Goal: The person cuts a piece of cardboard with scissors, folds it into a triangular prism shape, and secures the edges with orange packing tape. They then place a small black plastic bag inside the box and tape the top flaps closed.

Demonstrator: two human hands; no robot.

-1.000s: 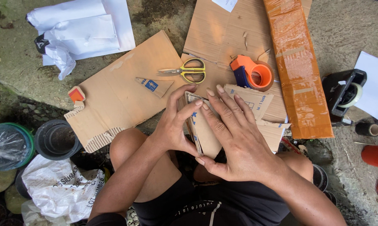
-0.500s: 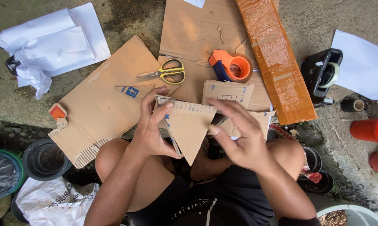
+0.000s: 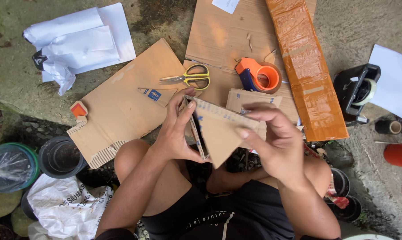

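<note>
I hold a triangular cardboard piece [image 3: 218,133] above my knees, its point turned down. My left hand [image 3: 176,129] grips its left edge, with the thumb under and the fingers over the top corner. My right hand [image 3: 272,142] pinches its right side, fingers along the upper edge. Just beyond lie yellow-handled scissors [image 3: 189,77] and an orange tape dispenser [image 3: 258,75] on flat cardboard sheets [image 3: 125,106].
A long cardboard strip wrapped in orange tape [image 3: 307,66] lies at the right. A black tape dispenser [image 3: 356,91] stands beside white paper [image 3: 396,82]. Crumpled white paper [image 3: 76,40] is at the upper left. Pots [image 3: 58,155] and a white bag [image 3: 63,204] sit at the lower left.
My hands, pressed together over the piece a second ago, have spread apart to its two sides, and the triangle now shows between them. The view has shifted slightly.
</note>
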